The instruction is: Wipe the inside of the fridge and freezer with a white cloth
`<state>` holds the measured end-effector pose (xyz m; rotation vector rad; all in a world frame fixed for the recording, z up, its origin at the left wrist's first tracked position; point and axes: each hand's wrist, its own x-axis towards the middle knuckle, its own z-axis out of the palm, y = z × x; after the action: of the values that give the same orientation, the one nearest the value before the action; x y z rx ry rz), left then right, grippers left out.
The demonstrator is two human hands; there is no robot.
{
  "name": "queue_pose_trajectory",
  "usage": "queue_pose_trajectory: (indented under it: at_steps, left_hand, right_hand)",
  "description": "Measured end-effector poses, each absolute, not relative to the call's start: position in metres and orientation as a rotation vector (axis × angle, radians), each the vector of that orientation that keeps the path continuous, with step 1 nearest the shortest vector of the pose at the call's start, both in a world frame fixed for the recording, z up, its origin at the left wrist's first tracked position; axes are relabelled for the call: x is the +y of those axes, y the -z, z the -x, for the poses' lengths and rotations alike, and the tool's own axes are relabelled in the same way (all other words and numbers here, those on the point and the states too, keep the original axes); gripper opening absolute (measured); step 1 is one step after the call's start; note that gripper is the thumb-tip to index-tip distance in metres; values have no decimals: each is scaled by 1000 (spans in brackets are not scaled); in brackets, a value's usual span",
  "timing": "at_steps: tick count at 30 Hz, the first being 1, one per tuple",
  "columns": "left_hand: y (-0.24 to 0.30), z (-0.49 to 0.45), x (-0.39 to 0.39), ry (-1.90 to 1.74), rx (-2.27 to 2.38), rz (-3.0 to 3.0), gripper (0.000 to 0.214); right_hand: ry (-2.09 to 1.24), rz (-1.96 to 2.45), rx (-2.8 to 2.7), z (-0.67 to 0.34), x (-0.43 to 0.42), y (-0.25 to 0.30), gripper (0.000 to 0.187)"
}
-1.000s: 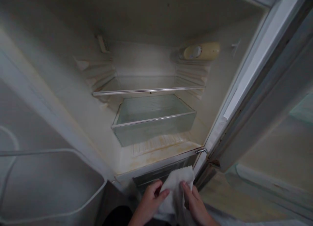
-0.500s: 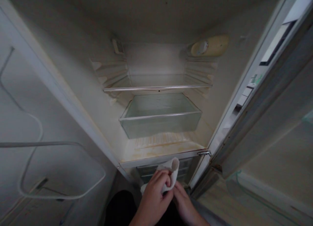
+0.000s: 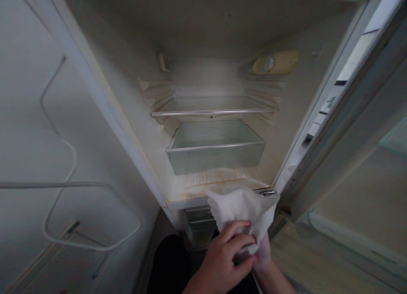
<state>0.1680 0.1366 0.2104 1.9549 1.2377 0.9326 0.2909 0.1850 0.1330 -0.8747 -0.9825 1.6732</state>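
A crumpled white cloth point(image 3: 243, 205) with a jagged edge fans upward from my two hands, low in the view and in front of an opened fridge. The curled fingers of my left hand point(image 3: 222, 253) press on its near side. My right hand point(image 3: 264, 253) grips it from behind and below, with most of those fingers hidden by the cloth. The cloth overlaps the fridge's front sill point(image 3: 187, 204) in the view; whether it touches there I cannot tell.
Inside the fridge are a glass shelf point(image 3: 213, 112), a clear drawer point(image 3: 216, 158) and a yellowish lamp cover point(image 3: 280, 62). Brownish stains mark its floor. The fridge door point(image 3: 349, 179) stands open at right. A white cable point(image 3: 95, 184) loops at left.
The cloth has gone from a rolled bundle to spread out and larger. Both hands have moved right in the view. My view has shifted slightly.
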Motion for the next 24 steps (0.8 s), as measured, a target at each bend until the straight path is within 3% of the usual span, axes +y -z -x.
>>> queue_pose_trajectory:
  at_steps: [4, 7, 9, 14, 16, 18, 24]
  left_hand:
    - [-208, -145, 131, -981, 1292, -1949, 39]
    - [-195, -114, 126, -943, 1412, -1874, 54]
    - [-183, -92, 125, -981, 1510, -1768, 47]
    - [-160, -57, 133, -1233, 1644, -1559, 36]
    - [-152, -52, 135, -1259, 1629, -1572, 36]
    - [-146, -46, 137, -1245, 1634, -1618, 35]
    - [-155, -8, 158, -1411, 1889, -2017, 27]
  right_hand:
    - [-2038, 840, -627, -269, 210, -174, 37]
    - [-1518, 882, -626, -247, 238, -195, 40]
    - [-1118, 928, -867, -228, 258, -198, 47]
    - [-659, 821, -2156, -161, 285, -174, 55]
    - [-403, 915, -2445, -137, 285, -165, 71]
    - [-258, 1014, -2533, -126, 284, -160, 84]
    - [-144, 1217, -2400, -177, 298, -159, 87]
